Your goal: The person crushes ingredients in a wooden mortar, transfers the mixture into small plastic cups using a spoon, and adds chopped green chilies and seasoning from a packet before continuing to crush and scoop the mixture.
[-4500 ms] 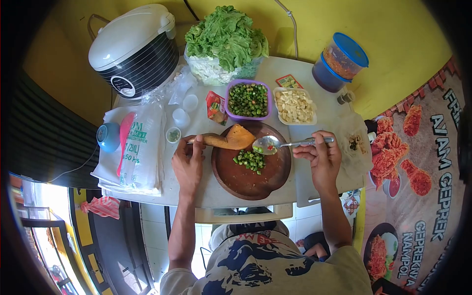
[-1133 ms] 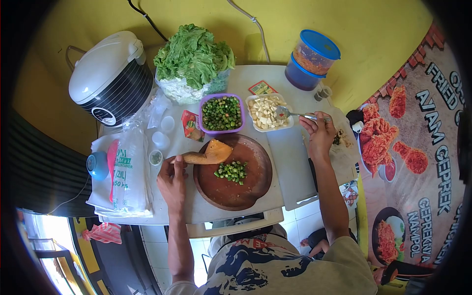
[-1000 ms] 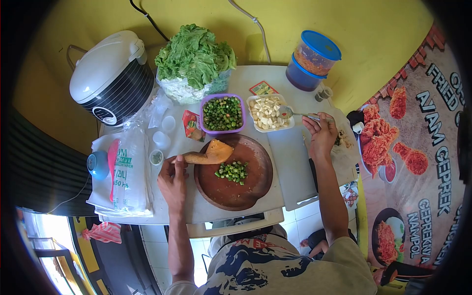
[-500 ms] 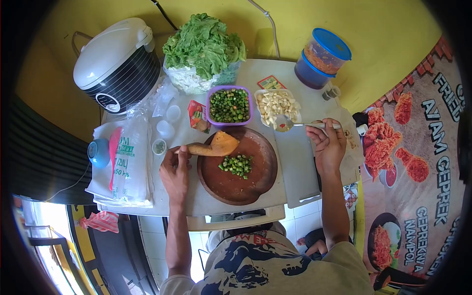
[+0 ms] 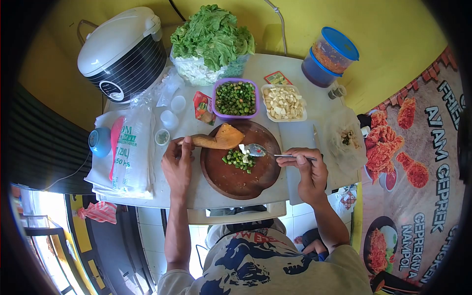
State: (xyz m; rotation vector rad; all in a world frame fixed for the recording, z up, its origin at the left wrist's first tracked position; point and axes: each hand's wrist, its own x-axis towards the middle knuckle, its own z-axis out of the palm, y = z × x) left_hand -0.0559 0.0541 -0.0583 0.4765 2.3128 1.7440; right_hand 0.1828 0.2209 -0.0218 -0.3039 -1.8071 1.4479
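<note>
My left hand [image 5: 177, 164] is closed round the handle of a wooden pestle [image 5: 228, 136], whose broad head lies over the mortar's upper left. My right hand [image 5: 309, 174] grips a metal spoon [image 5: 256, 150]; its bowl hangs over the mortar, with white garlic pieces [image 5: 243, 148] at its tip. Below the spoon, a small heap of chopped green chilies [image 5: 236, 162] lies in the round brown mortar [image 5: 221, 179]. Behind it stand a purple tub [image 5: 215, 98] of cut green chilies and a white tray [image 5: 305, 116] of garlic pieces.
At the back are a rice cooker [image 5: 120, 54], lettuce [image 5: 211, 37] in a clear container and stacked blue-lidded tubs [image 5: 324, 64]. Plastic packs [image 5: 130, 162] lie left, with small cups [image 5: 169, 119] nearby. A cutting board [image 5: 295, 135] with a knife [image 5: 315, 135] lies right of the mortar.
My right hand has brought the spoon left and down from the garlic tray to over the mortar, now carrying garlic pieces. My left hand still holds the pestle. The view has shifted slightly.
</note>
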